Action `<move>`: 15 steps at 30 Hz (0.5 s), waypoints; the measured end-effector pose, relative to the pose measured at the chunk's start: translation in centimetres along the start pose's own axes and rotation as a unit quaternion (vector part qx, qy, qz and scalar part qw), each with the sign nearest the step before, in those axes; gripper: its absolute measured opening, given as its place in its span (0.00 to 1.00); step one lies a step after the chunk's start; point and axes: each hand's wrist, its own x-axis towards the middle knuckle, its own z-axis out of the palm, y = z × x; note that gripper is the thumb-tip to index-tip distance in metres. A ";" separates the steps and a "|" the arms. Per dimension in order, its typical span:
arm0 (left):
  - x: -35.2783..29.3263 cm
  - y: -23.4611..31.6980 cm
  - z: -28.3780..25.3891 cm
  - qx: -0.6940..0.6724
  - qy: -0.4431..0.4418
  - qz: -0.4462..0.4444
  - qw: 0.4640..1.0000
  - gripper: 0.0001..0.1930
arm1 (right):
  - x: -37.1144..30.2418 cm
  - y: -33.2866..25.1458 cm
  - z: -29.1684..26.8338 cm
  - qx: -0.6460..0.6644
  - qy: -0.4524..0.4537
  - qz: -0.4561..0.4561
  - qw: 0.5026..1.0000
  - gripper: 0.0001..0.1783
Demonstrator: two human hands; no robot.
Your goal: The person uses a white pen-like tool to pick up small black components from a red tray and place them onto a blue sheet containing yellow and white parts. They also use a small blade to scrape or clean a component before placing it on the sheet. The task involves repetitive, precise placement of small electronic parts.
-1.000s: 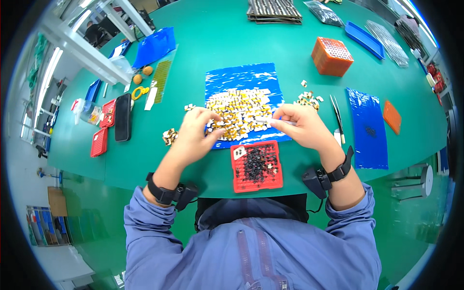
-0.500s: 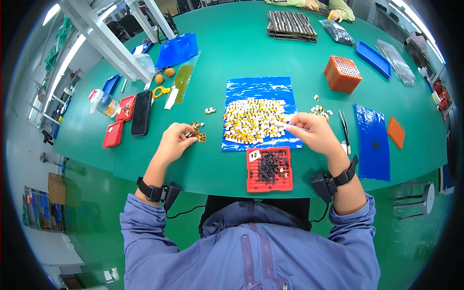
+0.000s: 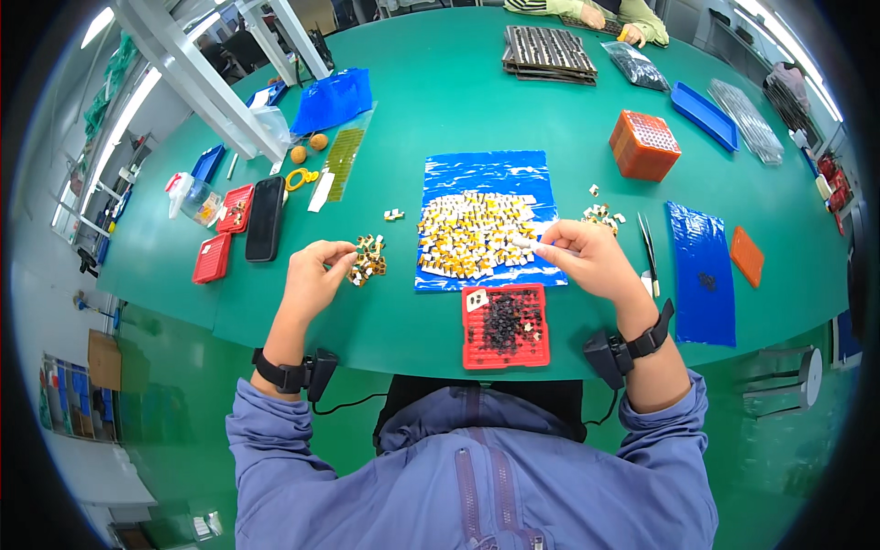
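Observation:
My left hand (image 3: pixel 316 275) is closed in a pinch beside a small cluster of gold-brown and white parts (image 3: pixel 370 258); whatever its fingertips hold is too small to make out. In my right hand (image 3: pixel 596 261) a slim white stick-shaped tool (image 3: pixel 524 243) points left over the pile. That pile of small white and yellow pieces (image 3: pixel 477 229) covers much of a blue sheet (image 3: pixel 486 168). Just below it sits a red tray (image 3: pixel 470 353) holding many tiny black parts (image 3: pixel 507 321) and a few white ones.
Tweezers (image 3: pixel 649 252), loose white pieces (image 3: pixel 600 217) and a second blue sheet (image 3: pixel 701 302) lie right. Farther back are an orange box stack (image 3: pixel 645 147) and a blue tray (image 3: pixel 704 116). A phone (image 3: pixel 265 220) and red boxes (image 3: pixel 212 258) lie left. Another person's hands (image 3: pixel 632 35) are across the table.
My left hand has drawn slightly left and off the gold-brown cluster, which now shows more fully. My right hand keeps the white tool over the pile. The whole view has shifted a little.

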 end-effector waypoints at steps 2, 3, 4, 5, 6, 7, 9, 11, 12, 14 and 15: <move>0.1 0.6 0.0 -0.120 -0.041 -0.071 0.989 0.06 | 0.0 -0.2 0.0 -0.007 -0.010 -0.007 1.000 0.08; 0.1 1.3 0.0 -0.172 -0.059 -0.069 0.981 0.07 | -0.1 -0.3 0.0 0.010 -0.015 -0.009 1.000 0.08; 0.0 2.3 0.0 -0.224 -0.078 -0.067 0.969 0.08 | -0.2 -0.5 0.0 0.027 -0.019 -0.011 0.999 0.08; -0.1 3.4 0.1 -0.276 -0.097 -0.066 0.954 0.09 | -0.3 -0.5 0.0 0.044 -0.023 -0.012 0.999 0.08; -0.2 4.2 0.4 -0.281 -0.124 -0.063 0.949 0.10 | -0.4 -0.5 0.0 0.076 -0.039 0.006 0.996 0.07; -0.3 5.0 0.8 -0.287 -0.151 -0.059 0.944 0.11 | -0.5 -0.5 0.0 0.107 -0.056 0.010 0.993 0.07; -0.4 6.9 1.6 -0.322 -0.208 -0.054 0.922 0.13 | -0.8 -0.6 0.1 0.168 -0.087 0.018 0.982 0.07; -0.4 9.0 2.5 -0.378 -0.267 -0.053 0.885 0.13 | -0.8 -0.6 0.2 0.188 -0.119 0.000 0.975 0.08; -0.3 9.9 2.9 -0.397 -0.282 -0.057 0.872 0.11 | -0.8 -0.8 0.3 0.194 -0.130 -0.006 0.972 0.08; 0.1 10.1 3.7 -0.388 -0.308 -0.043 0.867 0.11 | -0.7 -1.1 0.1 0.174 -0.145 -0.012 0.974 0.08; 0.4 10.2 4.0 -0.384 -0.322 -0.036 0.865 0.11 | -0.8 -1.0 -0.1 0.177 -0.149 0.000 0.973 0.08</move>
